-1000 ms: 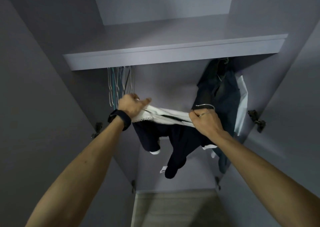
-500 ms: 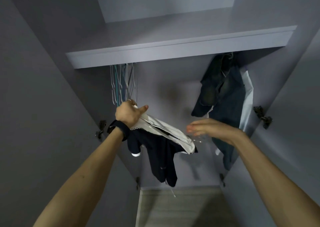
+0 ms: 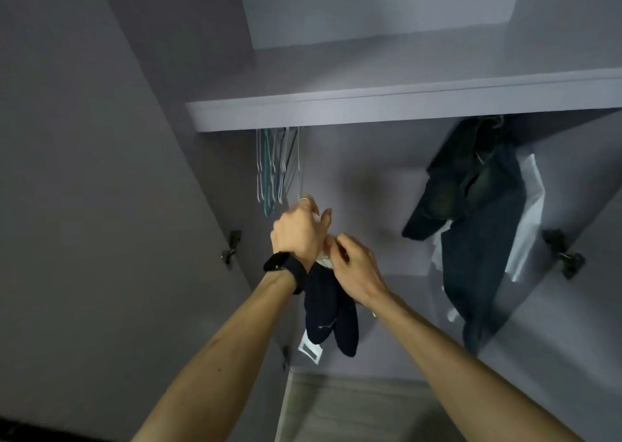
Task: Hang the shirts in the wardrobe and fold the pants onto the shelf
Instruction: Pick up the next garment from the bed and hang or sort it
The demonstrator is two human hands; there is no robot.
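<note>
Your left hand [image 3: 298,236] grips the bunched white collar of a dark navy shirt [image 3: 328,313] dangling beneath; your right hand [image 3: 355,268] pinches it alongside. Beyond, thin empty hangers [image 3: 274,169] and a dark blue hung garment [image 3: 478,226] sit under the grey shelf [image 3: 370,106].

Filmed through one wide-angle camera worn on the head. Stood close, just outside the open wardrobe [image 3: 363,158], and faced straight into it, tilted somewhat downward. Took in the front edge of the shelf [image 3: 370,111] across the upper part of the frame and a strip of floor [image 3: 353,408] along the bottom. Held the left hand [image 3: 298,236] and right hand [image 3: 356,270] near the middle, at arm's length, reached in from the lower corners. Splayed the side walls outward toward the frame's edges.
</note>
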